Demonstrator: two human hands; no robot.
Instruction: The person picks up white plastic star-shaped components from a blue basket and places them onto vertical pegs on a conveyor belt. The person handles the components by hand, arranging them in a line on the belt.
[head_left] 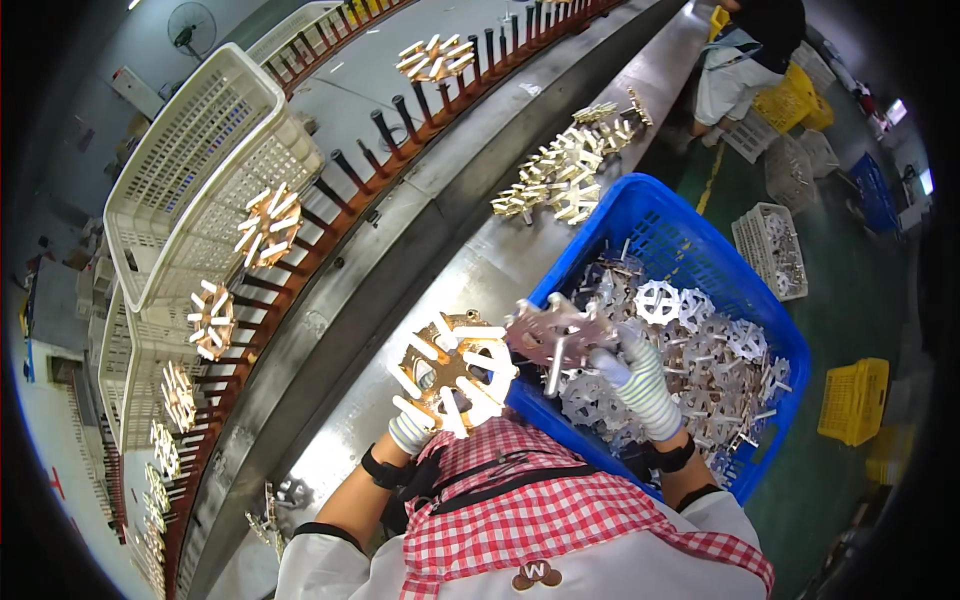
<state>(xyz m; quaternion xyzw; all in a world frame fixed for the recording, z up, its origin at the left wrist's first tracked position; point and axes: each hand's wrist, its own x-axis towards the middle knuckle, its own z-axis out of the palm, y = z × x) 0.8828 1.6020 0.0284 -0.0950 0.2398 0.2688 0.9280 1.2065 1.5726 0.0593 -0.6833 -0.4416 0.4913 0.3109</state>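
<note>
My left hand (410,432), in a striped glove, grips a brass-toned metal wheel-like part (452,372) with bright rods standing around its ring. Part of the hand is hidden beneath it. A similar darker, notched metal disc (560,335) with a rod sticking out is held by the fingertips of my right hand (640,382), over the near left side of a blue plastic basket (690,228). Motion smears this disc a little. Inside the basket lies a heap of silvery toothed metal parts (715,345). The two held parts are close together, almost touching.
Brass-toned parts (570,165) are piled on the metal bench (470,262) ahead. To the left runs a curved rack of dark upright pegs (350,170), several carrying parts (270,225). White crates (195,160) stand behind it. A person (745,65) is at the far right, near yellow crates (853,402).
</note>
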